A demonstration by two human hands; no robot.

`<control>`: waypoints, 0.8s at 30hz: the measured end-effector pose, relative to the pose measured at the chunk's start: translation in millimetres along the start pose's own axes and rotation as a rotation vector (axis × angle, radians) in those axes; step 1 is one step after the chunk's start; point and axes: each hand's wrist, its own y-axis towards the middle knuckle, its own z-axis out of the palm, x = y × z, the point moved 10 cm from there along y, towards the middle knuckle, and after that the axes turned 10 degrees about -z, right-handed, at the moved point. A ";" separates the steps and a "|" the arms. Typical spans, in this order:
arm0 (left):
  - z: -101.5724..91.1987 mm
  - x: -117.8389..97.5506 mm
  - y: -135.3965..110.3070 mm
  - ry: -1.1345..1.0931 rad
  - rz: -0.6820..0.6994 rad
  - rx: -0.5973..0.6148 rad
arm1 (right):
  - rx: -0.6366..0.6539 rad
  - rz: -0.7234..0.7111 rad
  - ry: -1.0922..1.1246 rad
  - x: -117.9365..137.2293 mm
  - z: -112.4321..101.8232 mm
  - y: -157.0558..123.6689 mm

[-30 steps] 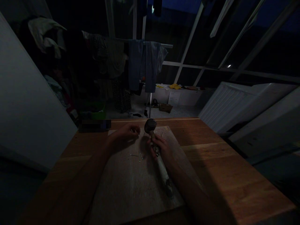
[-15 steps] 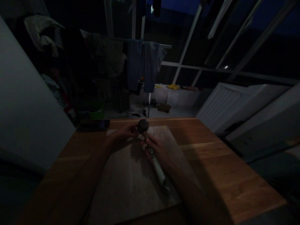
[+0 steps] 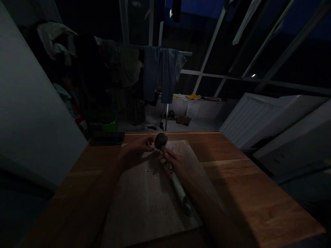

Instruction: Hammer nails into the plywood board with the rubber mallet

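My right hand is wrapped round the handle of a hammer, whose dark rounded head points away from me over the far part of a pale wooden board. Left of that head, my left hand hovers low over the board, thumb and index finger apart, with nothing clearly visible between them. Several thin nails stand up near the board's far edge, partly hidden by the hammer. A few small shiny nails lie loose nearer to me. Dim light hides fine detail.
The board lies on a wooden table. A dark flat object is at the table's far left corner. Beyond are hanging clothes, a green basket and a cardboard box. White panels flank both sides.
My left thumb and finger have moved apart from a pinch beside the hammer head. Small shiny pieces on the board show differently now. The view has shifted slightly; the hammer stays in my right hand.
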 end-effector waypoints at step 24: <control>95.5 -34.7 -45.1 0.625 0.123 0.352 | -0.064 -0.039 0.021 2.1 -12.2 -1.1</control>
